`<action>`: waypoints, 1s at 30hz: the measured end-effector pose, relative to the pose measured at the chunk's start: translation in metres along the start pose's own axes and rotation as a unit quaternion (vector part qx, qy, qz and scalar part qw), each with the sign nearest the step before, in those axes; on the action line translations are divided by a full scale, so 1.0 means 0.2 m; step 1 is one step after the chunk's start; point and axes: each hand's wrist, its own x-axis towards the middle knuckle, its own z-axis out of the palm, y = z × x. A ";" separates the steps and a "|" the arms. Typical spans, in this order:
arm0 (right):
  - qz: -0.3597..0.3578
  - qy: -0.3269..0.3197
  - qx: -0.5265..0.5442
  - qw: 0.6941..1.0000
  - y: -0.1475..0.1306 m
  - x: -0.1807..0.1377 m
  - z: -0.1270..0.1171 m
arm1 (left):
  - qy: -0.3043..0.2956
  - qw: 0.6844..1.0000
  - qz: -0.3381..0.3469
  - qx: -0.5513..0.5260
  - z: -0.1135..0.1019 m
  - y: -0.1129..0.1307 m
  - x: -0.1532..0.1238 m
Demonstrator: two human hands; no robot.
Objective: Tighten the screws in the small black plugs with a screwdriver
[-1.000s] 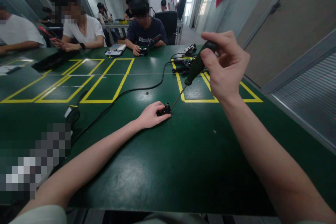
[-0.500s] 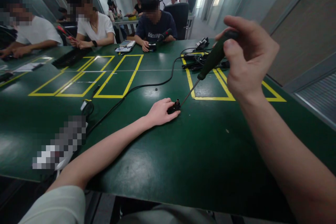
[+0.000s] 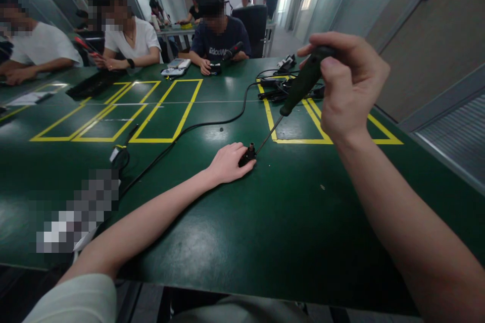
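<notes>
My left hand [image 3: 230,162] rests on the green table, closed around a small black part [image 3: 248,155] with a metal stub standing up from its top. What kind of part it is, I cannot make out. My right hand [image 3: 350,83] is raised to the right, its fingers wrapped around the dark green handle of a screwdriver [image 3: 301,86]. The shaft slants down to the left, and its tip meets or nearly meets the right side of the black part. My left fingers cover much of that part.
A pile of black cables and devices [image 3: 276,92] lies at the back right, with a long black cable [image 3: 200,124] running from there to the left. Yellow tape rectangles [image 3: 166,111] mark the green table [image 3: 265,242]. A blurred-out object [image 3: 81,212] lies front left. Several people sit opposite.
The whole view has shifted slightly, so things appear a little further left. My right hand and the screwdriver handle have turned slightly; my left hand keeps its hold on the black part.
</notes>
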 end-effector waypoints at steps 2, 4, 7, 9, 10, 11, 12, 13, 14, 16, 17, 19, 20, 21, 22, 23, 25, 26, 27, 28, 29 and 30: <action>-0.007 0.017 -0.019 1.000 0.00 0.00 0.00 | -0.002 1.000 -0.001 0.001 0.00 0.00 0.00; -0.015 0.033 -0.038 0.999 0.00 0.00 0.00 | -0.006 1.000 -0.001 0.001 0.00 0.00 0.00; -0.009 0.016 -0.024 1.000 0.00 0.00 0.00 | -0.007 1.000 0.001 0.003 0.00 -0.01 0.00; 0.000 -0.007 0.003 1.000 0.01 0.00 0.00 | -0.003 1.000 0.001 0.004 0.01 -0.01 0.00; 0.001 -0.013 0.010 1.000 0.01 0.00 0.00 | 0.000 1.000 0.001 0.003 0.01 -0.01 0.00; -0.003 -0.013 0.009 1.000 0.01 0.00 0.00 | 0.003 1.000 0.001 0.004 0.01 -0.01 0.00; -0.010 -0.006 -0.001 1.000 0.01 0.00 0.00 | 0.005 1.000 0.001 0.004 0.01 -0.01 0.00; -0.016 0.005 -0.017 1.000 0.01 0.00 0.00 | 0.006 1.000 0.000 0.006 0.01 -0.01 0.00; -0.022 0.016 -0.034 0.999 0.01 0.01 0.00 | 0.006 1.000 0.001 0.008 0.01 -0.01 0.00; -0.023 0.025 -0.054 0.998 0.01 0.01 0.00 | 0.007 1.000 0.002 0.009 0.01 -0.01 0.00; -0.017 0.020 -0.051 0.998 0.01 0.00 0.00 | 0.007 1.000 0.003 0.009 0.01 -0.01 0.00; -0.005 0.000 -0.030 1.000 0.02 0.00 0.00 | 0.010 1.000 0.004 0.007 0.01 -0.01 0.00; 0.001 -0.008 -0.015 1.000 0.02 0.00 0.00 | 0.011 1.000 0.004 0.006 0.01 -0.01 0.00; 0.008 -0.012 0.000 1.000 0.02 0.00 0.00 | 0.011 1.000 0.004 0.006 0.01 -0.01 0.00; 0.013 -0.008 0.011 1.000 0.01 0.00 0.01 | 0.010 1.000 0.004 0.006 0.01 -0.01 0.00; 0.017 -0.001 0.012 1.000 0.01 0.00 0.01 | 0.009 1.000 0.004 0.005 0.01 -0.01 0.00; 0.018 0.021 -0.014 1.000 0.00 0.00 0.02 | 0.008 1.000 0.005 0.003 0.01 -0.01 0.00; 0.013 0.031 -0.034 0.999 -0.01 0.00 0.02 | 0.009 1.000 0.004 0.002 0.01 -0.01 0.00; 0.008 0.038 -0.050 0.998 -0.01 0.00 0.02 | 0.010 1.000 0.004 0.001 0.01 -0.01 0.00; 0.002 0.039 -0.059 0.997 -0.01 0.00 0.02 | 0.011 1.000 0.003 0.000 0.01 -0.01 0.00; 0.001 0.035 -0.058 0.998 -0.01 0.00 0.02 | 0.011 1.000 0.003 0.000 0.01 -0.01 0.00; 0.001 0.031 -0.047 0.998 -0.01 0.00 0.02 | 0.011 1.000 0.002 0.000 0.01 -0.01 0.00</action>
